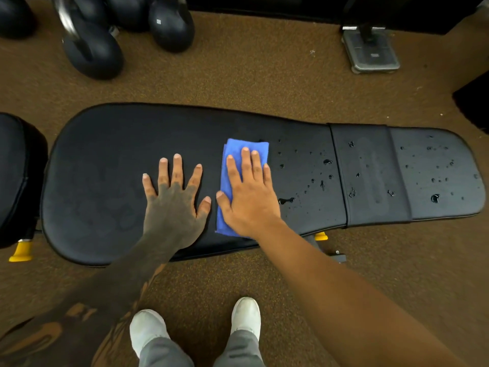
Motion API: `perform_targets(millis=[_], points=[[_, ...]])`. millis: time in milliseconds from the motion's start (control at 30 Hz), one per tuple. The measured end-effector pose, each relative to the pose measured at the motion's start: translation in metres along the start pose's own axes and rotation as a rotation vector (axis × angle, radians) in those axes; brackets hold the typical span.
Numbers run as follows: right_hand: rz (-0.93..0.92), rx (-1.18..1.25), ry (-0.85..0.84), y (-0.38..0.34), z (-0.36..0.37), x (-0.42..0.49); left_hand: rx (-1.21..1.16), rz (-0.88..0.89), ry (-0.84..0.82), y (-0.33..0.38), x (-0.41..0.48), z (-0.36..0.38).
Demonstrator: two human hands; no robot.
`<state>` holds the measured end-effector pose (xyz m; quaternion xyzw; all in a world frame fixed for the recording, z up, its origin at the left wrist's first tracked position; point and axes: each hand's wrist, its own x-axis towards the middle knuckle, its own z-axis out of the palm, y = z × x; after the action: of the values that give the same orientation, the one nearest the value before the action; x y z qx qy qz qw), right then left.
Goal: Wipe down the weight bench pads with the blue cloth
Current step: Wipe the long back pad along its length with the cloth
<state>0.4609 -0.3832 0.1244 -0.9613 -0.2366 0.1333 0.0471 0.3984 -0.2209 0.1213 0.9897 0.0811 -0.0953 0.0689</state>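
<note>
Your right hand [250,200] lies flat, fingers spread, pressing blue cloth [232,165] onto bench pad [105,168]; left hand [173,200] splayed flat beside it; droplets [328,162] further right.

The long black back pad [111,181] of the weight bench runs across the middle of the frame over brown speckled flooring [251,75]. My left hand [174,205] lies flat on it, fingers spread, just left of centre. Right beside it, my right hand [250,197] presses flat on the folded blue cloth [232,152], which lies directly on the pad. Water droplets [328,162] bead on the surface to the right of the cloth and on across the pad's narrower right end [436,154]. A second black pad [13,168] sits at the left edge.
</note>
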Motion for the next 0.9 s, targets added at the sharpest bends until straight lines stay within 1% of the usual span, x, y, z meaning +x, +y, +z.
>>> perform_targets(millis=[100,167,267,333,400,467,600,667,733,800,900], points=[[-0.109,0.013,-0.021,0.009,0.005,-0.03,-0.003,0.027,0.005,0.008,0.002,0.002],[-0.119,0.007,-0.023,0.028,0.004,-0.04,0.003,0.029,0.003,0.01,0.002,0.004],[-0.005,-0.003,-0.007,0.053,0.001,-0.026,0.017,0.032,-0.004,0.009,0.002,0.004],[0.083,0.014,0.007,0.056,-0.004,-0.007,0.02,0.031,-0.004,0.009,0.002,0.003],[0.117,0.02,0.007,0.05,-0.005,0.003,0.017,0.032,-0.004,0.01,0.001,0.003],[0.066,0.008,0.003,0.043,-0.003,-0.003,0.01,0.053,0.005,0.011,0.0,0.003],[-0.144,-0.007,-0.021,0.047,0.005,-0.047,-0.021,0.148,-0.008,0.007,-0.003,0.002],[-0.167,-0.018,-0.028,0.065,0.006,-0.057,-0.022,0.168,-0.015,0.006,-0.003,0.001],[-0.099,-0.031,-0.017,0.083,0.003,-0.052,-0.006,0.162,-0.019,0.007,-0.004,0.001],[0.015,-0.032,0.007,0.091,-0.003,-0.034,0.011,0.152,-0.015,0.008,-0.003,0.001],[0.125,-0.007,0.005,0.077,-0.01,0.001,0.024,0.143,-0.006,0.01,-0.002,0.001]])
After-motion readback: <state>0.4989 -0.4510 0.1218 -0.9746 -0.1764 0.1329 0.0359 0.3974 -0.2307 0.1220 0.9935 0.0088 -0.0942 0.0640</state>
